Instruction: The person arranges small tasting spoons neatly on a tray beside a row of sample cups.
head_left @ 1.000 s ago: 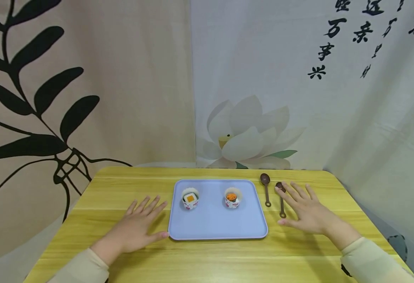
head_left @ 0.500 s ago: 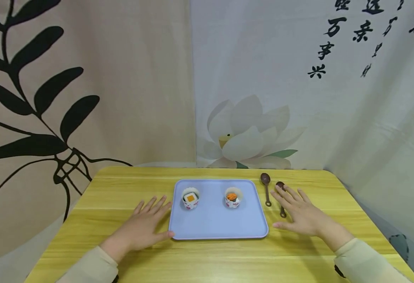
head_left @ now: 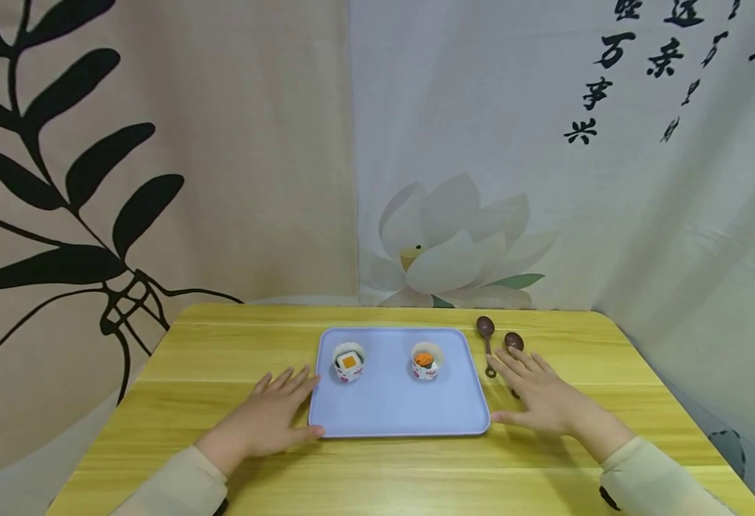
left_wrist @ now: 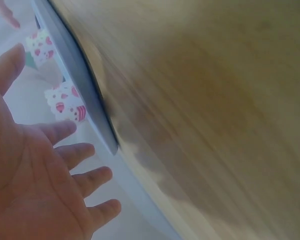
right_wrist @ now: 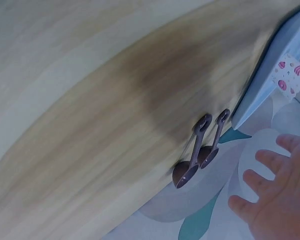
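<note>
My left hand (head_left: 266, 421) is spread with straight fingers at the left edge of the light blue tray (head_left: 403, 412), its thumb tip at the near left corner. My right hand (head_left: 543, 403) is spread too, its thumb at the tray's right edge. Its fingers overlap the handles of two dark brown spoons (head_left: 485, 327) in the head view. The right wrist view shows that hand raised above the table, apart from the spoons (right_wrist: 186, 174). On the tray stand two patterned paper cups: the left one (head_left: 348, 372) holds a white and orange piece, the right one (head_left: 425, 372) an orange-topped piece.
The yellow wood-grain table (head_left: 390, 476) bears the tray and spoons. Behind it hang a beige curtain (head_left: 254, 179) with a dark plant print and a white cloth (head_left: 480, 107) with a lotus and black writing.
Both hands have moved inward towards the tray, the left to the right and the right to the left. The tray, cups and spoons have stayed in place.
</note>
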### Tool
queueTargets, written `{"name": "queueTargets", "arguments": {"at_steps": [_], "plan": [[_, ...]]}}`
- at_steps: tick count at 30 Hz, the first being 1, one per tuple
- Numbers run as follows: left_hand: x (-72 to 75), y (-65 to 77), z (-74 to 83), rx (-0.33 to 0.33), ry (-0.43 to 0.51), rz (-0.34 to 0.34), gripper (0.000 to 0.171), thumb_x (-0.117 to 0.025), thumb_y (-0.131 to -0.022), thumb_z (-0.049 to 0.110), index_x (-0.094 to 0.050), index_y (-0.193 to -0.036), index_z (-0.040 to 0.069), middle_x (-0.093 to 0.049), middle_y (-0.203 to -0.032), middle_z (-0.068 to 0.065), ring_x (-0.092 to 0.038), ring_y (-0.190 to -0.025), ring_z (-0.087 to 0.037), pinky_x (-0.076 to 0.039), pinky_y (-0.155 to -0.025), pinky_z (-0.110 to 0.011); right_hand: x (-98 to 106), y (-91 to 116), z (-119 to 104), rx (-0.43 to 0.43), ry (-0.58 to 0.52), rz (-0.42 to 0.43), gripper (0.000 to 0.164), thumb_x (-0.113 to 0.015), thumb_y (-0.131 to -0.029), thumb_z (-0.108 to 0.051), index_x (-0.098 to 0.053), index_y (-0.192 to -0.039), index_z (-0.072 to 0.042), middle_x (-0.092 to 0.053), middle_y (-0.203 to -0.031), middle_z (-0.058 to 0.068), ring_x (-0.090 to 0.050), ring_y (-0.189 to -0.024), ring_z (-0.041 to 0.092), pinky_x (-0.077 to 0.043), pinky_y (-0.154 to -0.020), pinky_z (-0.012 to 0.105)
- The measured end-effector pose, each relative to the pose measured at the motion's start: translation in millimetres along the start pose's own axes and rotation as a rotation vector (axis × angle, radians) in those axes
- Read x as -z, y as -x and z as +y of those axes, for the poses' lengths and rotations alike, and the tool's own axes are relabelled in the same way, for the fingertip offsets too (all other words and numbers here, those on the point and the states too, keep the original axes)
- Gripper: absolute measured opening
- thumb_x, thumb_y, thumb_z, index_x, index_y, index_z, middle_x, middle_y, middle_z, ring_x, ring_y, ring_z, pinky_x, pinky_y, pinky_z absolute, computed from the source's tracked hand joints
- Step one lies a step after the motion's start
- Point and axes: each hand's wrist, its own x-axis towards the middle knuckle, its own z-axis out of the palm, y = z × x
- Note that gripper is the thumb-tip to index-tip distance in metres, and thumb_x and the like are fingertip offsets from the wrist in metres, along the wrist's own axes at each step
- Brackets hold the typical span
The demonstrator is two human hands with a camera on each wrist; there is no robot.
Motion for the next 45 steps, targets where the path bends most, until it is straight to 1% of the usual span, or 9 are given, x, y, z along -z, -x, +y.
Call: {"name": "queueTargets", "arguments": {"at_steps": [4,10,14,20,25,34,45], "plan": [[0.8,-3.6,3.0,0.006,0.003,-0.023,0.091,-0.056,-0.09,0.07,-0.036,-0.156,0.011,-0.027,-0.162,-0.016,-0.021,-0.148,-0.045,-0.011,-0.116,-0.067,-2,-2,-3,-0.003,-0.017,-0.005,0.091,-0.062,-0.09,-0.063,-0.032,-0.158,-0.01,-0.029,-0.161,0.017,-0.023,-0.147,0.046,-0.019,-0.114,0.067],[3.7,-4.5,6.6,0.012,0.014,-0.037,0.09,-0.059,-0.09,0.067,-0.037,-0.155,0.009,-0.026,-0.162,-0.017,-0.021,-0.148,-0.046,-0.011,-0.116,-0.067,-6,-5,-6,0.002,-0.022,-0.01,0.093,-0.061,-0.09,-0.064,-0.034,-0.156,-0.005,-0.028,-0.162,0.016,-0.024,-0.146,0.046,-0.019,-0.114,0.066],[3.3,-4.8,7.1,0.022,0.009,-0.044,0.091,-0.06,-0.089,0.067,-0.037,-0.155,0.009,-0.026,-0.162,-0.016,-0.02,-0.148,-0.045,-0.011,-0.116,-0.066,-8,-7,-8,0.004,-0.028,-0.02,0.094,-0.06,-0.089,-0.066,-0.035,-0.155,-0.004,-0.03,-0.161,0.016,-0.024,-0.147,0.045,-0.02,-0.114,0.066],[2.2,-6.2,5.9,0.02,0.029,-0.058,0.094,-0.062,-0.087,0.068,-0.039,-0.154,0.007,-0.028,-0.162,-0.017,-0.022,-0.147,-0.045,-0.012,-0.115,-0.067,-10,-10,-11,0.009,-0.047,-0.037,0.095,-0.058,-0.089,-0.069,-0.037,-0.155,-0.004,-0.033,-0.159,0.019,-0.022,-0.147,0.046,-0.022,-0.113,0.067],[2.0,-7.3,5.5,0.02,0.038,-0.062,0.094,-0.063,-0.087,0.067,-0.04,-0.153,0.006,-0.029,-0.161,-0.017,-0.023,-0.147,-0.046,-0.013,-0.115,-0.068,-13,-12,-13,0.012,-0.058,-0.057,0.095,-0.059,-0.089,-0.069,-0.035,-0.155,-0.005,-0.031,-0.16,0.018,-0.023,-0.147,0.046,-0.02,-0.114,0.066],[-1.3,-11.1,5.8,0.009,0.017,-0.068,0.095,-0.063,-0.086,0.068,-0.042,-0.152,0.004,-0.03,-0.161,-0.019,-0.025,-0.146,-0.047,-0.015,-0.115,-0.067,-20,-14,-15,0.024,-0.066,-0.089,0.098,-0.058,-0.088,-0.07,-0.033,-0.156,-0.003,-0.033,-0.159,0.019,-0.025,-0.146,0.047,-0.02,-0.114,0.066],[-3.9,-10.3,4.7,0.028,0.005,-0.071,0.093,-0.067,-0.084,0.066,-0.044,-0.151,0.005,-0.03,-0.161,-0.015,-0.025,-0.147,-0.043,-0.014,-0.116,-0.066,-20,-14,-19,-0.004,-0.097,-0.141,0.099,-0.056,-0.088,-0.072,-0.035,-0.155,-0.004,-0.032,-0.16,0.017,-0.025,-0.146,0.045,-0.02,-0.115,0.066]]}}
